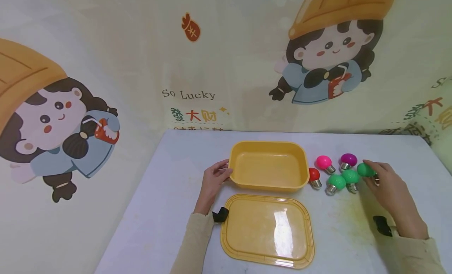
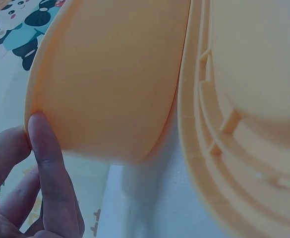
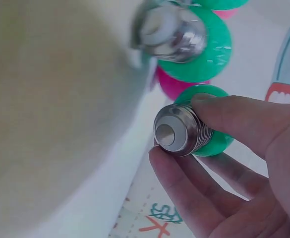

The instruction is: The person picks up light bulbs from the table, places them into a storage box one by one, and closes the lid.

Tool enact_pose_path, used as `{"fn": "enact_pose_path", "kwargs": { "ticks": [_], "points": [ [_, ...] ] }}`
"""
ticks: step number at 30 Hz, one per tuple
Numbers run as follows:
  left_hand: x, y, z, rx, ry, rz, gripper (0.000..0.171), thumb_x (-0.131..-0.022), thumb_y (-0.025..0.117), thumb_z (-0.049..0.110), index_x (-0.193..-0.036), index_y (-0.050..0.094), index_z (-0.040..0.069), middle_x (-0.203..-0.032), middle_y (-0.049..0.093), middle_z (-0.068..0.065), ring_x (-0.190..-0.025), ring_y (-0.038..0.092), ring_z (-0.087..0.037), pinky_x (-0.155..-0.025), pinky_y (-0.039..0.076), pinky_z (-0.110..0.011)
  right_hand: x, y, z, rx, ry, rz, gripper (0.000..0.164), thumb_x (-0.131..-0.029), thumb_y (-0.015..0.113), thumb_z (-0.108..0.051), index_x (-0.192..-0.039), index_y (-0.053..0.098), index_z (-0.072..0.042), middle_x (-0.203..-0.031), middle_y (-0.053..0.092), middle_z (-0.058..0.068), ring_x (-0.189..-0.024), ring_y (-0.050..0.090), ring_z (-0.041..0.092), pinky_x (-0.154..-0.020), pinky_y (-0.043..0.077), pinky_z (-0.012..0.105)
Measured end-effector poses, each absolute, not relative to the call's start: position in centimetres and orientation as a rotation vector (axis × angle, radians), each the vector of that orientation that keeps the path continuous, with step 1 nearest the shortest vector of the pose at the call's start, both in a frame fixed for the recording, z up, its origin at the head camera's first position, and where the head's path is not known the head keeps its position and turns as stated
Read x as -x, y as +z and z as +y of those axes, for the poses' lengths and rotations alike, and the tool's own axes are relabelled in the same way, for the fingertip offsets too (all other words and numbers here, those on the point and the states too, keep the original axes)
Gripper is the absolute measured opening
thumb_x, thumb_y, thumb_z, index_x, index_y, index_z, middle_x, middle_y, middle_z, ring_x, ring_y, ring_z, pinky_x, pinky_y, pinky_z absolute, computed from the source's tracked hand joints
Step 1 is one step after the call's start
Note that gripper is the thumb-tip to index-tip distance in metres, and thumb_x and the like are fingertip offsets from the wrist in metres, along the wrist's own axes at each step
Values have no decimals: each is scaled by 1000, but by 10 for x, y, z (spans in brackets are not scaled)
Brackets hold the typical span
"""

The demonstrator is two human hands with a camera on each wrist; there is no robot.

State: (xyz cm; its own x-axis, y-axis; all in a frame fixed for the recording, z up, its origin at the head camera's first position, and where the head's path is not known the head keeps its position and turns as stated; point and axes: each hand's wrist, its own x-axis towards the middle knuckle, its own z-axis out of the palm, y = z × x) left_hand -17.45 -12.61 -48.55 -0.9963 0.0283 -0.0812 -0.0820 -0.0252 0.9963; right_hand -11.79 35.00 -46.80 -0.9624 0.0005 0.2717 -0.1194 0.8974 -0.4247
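Note:
My left hand pinches the left rim of a yellow plastic box. In the left wrist view, the box wall stands between thumb and fingers. My right hand holds a green light bulb at the right of the group. Its screw base faces the right wrist camera, with the thumb and fingers around it. Left of that hand lie two more green bulbs, a purple bulb, a pink bulb and a red bulb, the red one beside the box.
A yellow lid lies flat on the white table, just in front of the box. My left forearm passes the lid's left edge. Behind the table hangs a printed cloth with cartoon figures, which also covers the left side.

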Motion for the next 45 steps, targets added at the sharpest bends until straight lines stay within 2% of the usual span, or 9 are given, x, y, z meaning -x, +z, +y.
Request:
{"fn": "enact_pose_path", "kwargs": {
  "ticks": [5, 10, 21, 28, 37, 45],
  "points": [
    [172, -487, -128, 85, 2202, 2141, 41, -90, 73, 9, -130, 64, 2, -113, 63, -15, -88, 66, -11, -71, 59, -23, 119, -459, 341, -143, 655, -2745, 55, -81, 72, 12, -131, 50, 12, -120, 46, 39, -86, 60, 54, -70, 50, 68],
    [173, -488, -127, 99, 2211, 2136, 40, -89, 74, 11, -128, 66, 5, -111, 63, -11, -89, 66, -13, -72, 60, -24, 121, -448, 328, -107, 672, -2771, 57, -83, 72, 9, -135, 48, 10, -124, 45, 38, -90, 59, 52, -75, 50, 68],
    [174, -489, -129, 52, 2239, 2107, 40, -90, 73, 8, -129, 65, 4, -113, 63, -16, -88, 67, -12, -71, 59, -24, 125, -435, 302, -178, 693, -2757, 58, -82, 74, 7, -135, 50, 8, -124, 46, 35, -89, 62, 49, -73, 52, 66],
    [176, -489, -128, 39, 2231, 2109, 40, -90, 74, 8, -129, 65, 5, -112, 64, -15, -87, 67, -12, -74, 60, -29, 128, -428, 284, -181, 736, -2790, 60, -83, 75, 4, -138, 49, 6, -129, 45, 34, -94, 62, 51, -76, 53, 65],
    [176, -489, -126, 61, 2241, 2094, 39, -89, 73, 6, -128, 65, 4, -111, 64, -13, -88, 67, -12, -72, 60, -25, 130, -424, 264, -295, 773, -2737, 57, -83, 76, 2, -135, 52, 6, -125, 50, 30, -89, 66, 47, -75, 55, 62],
    [177, -489, -127, 51, 2234, 2102, 40, -90, 74, 9, -129, 65, 4, -110, 64, -12, -88, 67, -12, -72, 60, -25, 135, -422, 249, -331, 796, -2745, 55, -86, 76, -4, -135, 54, 3, -124, 53, 28, -92, 64, 43, -76, 56, 59]
  ]
}}
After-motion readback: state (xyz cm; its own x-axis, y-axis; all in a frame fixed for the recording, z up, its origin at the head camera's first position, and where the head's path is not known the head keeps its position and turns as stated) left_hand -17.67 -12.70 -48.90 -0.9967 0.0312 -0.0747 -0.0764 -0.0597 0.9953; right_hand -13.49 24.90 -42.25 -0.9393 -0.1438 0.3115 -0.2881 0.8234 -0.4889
